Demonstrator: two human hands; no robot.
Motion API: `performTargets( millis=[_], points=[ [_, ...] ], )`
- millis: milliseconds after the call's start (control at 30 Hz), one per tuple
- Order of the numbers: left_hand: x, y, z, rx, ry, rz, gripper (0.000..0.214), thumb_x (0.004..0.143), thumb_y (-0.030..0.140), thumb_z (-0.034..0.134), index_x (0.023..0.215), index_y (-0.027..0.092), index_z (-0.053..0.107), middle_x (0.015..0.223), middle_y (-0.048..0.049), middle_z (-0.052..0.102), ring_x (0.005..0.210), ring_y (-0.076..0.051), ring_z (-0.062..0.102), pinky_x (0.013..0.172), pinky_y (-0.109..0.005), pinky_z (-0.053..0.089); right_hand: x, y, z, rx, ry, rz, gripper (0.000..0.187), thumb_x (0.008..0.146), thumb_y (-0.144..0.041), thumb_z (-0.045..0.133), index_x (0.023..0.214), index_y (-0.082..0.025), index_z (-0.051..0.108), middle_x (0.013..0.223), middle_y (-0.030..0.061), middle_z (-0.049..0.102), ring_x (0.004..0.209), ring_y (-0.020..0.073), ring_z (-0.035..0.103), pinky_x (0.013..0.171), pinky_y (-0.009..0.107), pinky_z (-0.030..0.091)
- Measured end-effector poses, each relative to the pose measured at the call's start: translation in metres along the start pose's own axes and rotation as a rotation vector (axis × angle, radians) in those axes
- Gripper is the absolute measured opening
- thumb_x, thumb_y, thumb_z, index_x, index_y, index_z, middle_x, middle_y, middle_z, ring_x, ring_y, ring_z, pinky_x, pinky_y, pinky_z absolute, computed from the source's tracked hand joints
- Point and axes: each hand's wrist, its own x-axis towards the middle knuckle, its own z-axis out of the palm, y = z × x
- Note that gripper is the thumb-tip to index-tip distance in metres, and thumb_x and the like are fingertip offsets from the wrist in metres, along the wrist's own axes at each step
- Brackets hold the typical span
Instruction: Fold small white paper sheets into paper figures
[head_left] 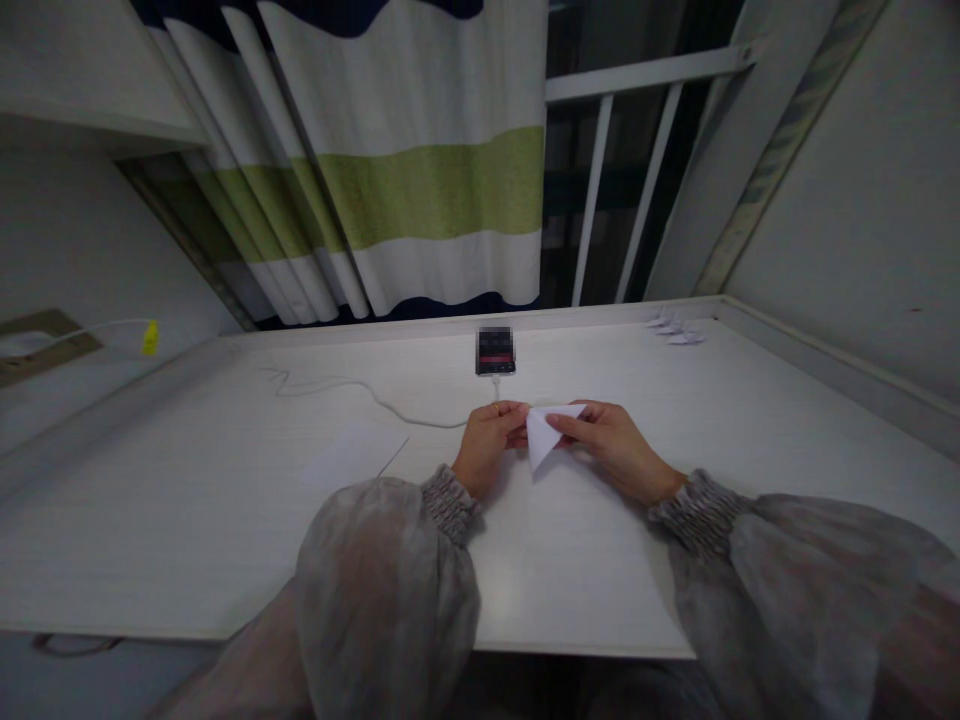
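Note:
A small folded piece of white paper (541, 440) is held above the white desk, one pointed corner hanging down. Its left edge is pinched by my left hand (491, 440), fingers closed. From the other side my right hand (611, 445) grips it, the thumb lying across its front and the fingers behind, partly hidden. On the desk to the left lies a stack or sheet of white paper (356, 452); which of the two I cannot tell.
A phone (495, 350) stands beyond my hands, with a white cable (375, 393) trailing left. Several small folded paper pieces (675, 328) sit at the back right. A striped curtain (435, 190) and a barred window (622, 170) rise behind the desk (570, 570).

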Motion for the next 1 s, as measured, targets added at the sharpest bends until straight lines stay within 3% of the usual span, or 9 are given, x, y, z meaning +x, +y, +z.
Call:
performTargets(
  millis=[267,567,667,767,867,1000],
  points=[
    [0.002,0.001,0.001,0.011,0.086,0.101,0.034,0.057,0.043,0.069,0.064,0.013,0.055,0.056,0.0012,0.056,0.053,-0.008,0.052,0.056,-0.022,0.042,-0.001,0.002,0.006,-0.029,-0.157,0.051,0.030,0.061,-0.041,0.067,0.062,-0.013,0.059,0.060,0.0020,0.063,0.054,0.0093,0.055,0.059,0.025,0.042],
    [0.004,-0.006,0.000,0.107,0.048,0.128,0.024,0.066,0.032,0.064,0.077,0.013,0.055,0.072,-0.0017,0.060,0.065,-0.009,0.056,0.065,-0.023,0.044,-0.001,0.002,0.005,-0.074,-0.020,-0.044,0.025,0.065,-0.040,0.060,0.058,-0.017,0.051,0.050,-0.0031,0.054,0.046,0.0090,0.046,0.050,0.023,0.039],
    [0.005,-0.009,-0.001,0.267,0.087,0.303,0.028,0.066,0.026,0.065,0.090,0.017,0.054,0.090,-0.0032,0.058,0.075,-0.010,0.055,0.066,-0.021,0.044,-0.002,0.003,0.003,-0.240,-0.004,-0.105,0.022,0.067,-0.037,0.055,0.057,-0.018,0.048,0.047,-0.0037,0.049,0.044,0.0094,0.043,0.046,0.023,0.034],
    [0.001,-0.010,0.001,0.431,0.142,0.446,0.025,0.067,0.028,0.064,0.087,0.018,0.054,0.094,-0.0042,0.054,0.083,-0.013,0.052,0.065,-0.021,0.044,-0.004,0.003,0.002,-0.473,0.036,-0.204,0.022,0.070,-0.033,0.049,0.054,-0.019,0.044,0.047,-0.0038,0.045,0.044,0.0100,0.041,0.045,0.024,0.031],
    [-0.004,-0.011,0.004,0.482,0.075,0.435,0.018,0.069,0.031,0.061,0.076,0.016,0.054,0.089,-0.0047,0.053,0.082,-0.013,0.052,0.066,-0.023,0.045,-0.006,0.001,0.002,-0.689,0.056,-0.294,0.020,0.072,-0.030,0.046,0.054,-0.020,0.043,0.047,-0.0035,0.043,0.045,0.0105,0.039,0.046,0.024,0.029],
    [-0.005,-0.013,0.006,0.455,-0.017,0.344,0.018,0.067,0.031,0.063,0.068,0.015,0.055,0.093,-0.0059,0.056,0.086,-0.015,0.053,0.074,-0.026,0.044,-0.006,0.001,0.002,-0.809,-0.032,-0.347,0.015,0.074,-0.027,0.044,0.063,-0.018,0.050,0.052,-0.0023,0.047,0.048,0.0115,0.041,0.047,0.023,0.029]
  ],
)
